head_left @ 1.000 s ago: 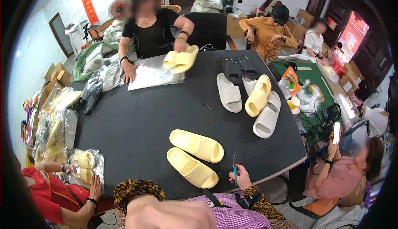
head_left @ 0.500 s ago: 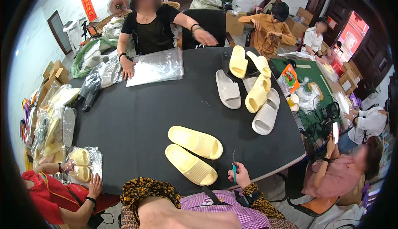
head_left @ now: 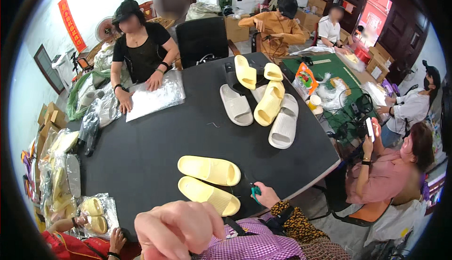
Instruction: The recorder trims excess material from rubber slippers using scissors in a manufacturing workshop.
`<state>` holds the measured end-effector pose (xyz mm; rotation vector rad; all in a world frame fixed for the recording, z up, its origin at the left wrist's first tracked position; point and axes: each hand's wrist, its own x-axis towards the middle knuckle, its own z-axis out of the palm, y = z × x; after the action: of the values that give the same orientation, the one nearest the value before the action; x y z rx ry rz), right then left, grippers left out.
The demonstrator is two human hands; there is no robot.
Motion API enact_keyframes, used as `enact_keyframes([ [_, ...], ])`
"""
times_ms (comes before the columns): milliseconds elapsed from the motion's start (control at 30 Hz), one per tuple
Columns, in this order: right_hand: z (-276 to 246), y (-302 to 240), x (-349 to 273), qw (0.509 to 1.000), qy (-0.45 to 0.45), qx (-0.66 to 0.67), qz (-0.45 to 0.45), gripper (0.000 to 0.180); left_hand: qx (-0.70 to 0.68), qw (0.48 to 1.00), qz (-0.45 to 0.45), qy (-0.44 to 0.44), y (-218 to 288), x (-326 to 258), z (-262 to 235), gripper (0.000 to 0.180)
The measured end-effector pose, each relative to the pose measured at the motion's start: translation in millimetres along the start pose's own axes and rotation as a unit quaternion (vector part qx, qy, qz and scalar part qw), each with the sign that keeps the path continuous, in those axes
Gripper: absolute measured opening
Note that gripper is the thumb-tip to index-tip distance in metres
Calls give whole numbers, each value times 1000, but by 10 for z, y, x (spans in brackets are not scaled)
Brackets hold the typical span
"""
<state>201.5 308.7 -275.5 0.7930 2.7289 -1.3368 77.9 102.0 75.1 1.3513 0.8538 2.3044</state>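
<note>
My left hand (head_left: 181, 229) is raised close to the camera, its fingers curled in; whatever they may hold is hidden. At the table's near edge, my right hand (head_left: 268, 196) is closed on small teal-handled scissors (head_left: 255, 191), their dark tips pointing up the table. Just left of the scissors lies a pair of pale yellow slide slippers, side by side: one slipper (head_left: 207, 169) farther away, the other slipper (head_left: 207, 195) nearer and partly behind my left hand.
Yellow and grey slippers (head_left: 281, 128) are heaped at the table's far right. Across the dark table (head_left: 141, 151), a person's hands rest on clear plastic bags (head_left: 165, 95). Bagged slippers (head_left: 61, 166) line the left side. A green table (head_left: 325, 78) adjoins at right; people sit around.
My left hand has risen into view, large and close. The scissors have turned in my right hand. The person across has brought an outstretched arm back onto the bags. The whole view has shifted.
</note>
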Motion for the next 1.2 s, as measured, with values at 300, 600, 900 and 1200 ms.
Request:
enact_keyframes([
  [300,-70,14,-21,999,-17,-26,8,48,-268,961,-63,22,365,171,526,16],
  [600,62,-32,51,998,-3,-44,-33,49,-235,970,56,10,-21,264,554,21],
  [900,40,104,46,998,11,-59,-17,51,-238,970,30,-47,-197,293,593,23],
  [1200,369,870,199,999,-12,42,21,51,-242,964,15,-113,-286,291,599,25],
])
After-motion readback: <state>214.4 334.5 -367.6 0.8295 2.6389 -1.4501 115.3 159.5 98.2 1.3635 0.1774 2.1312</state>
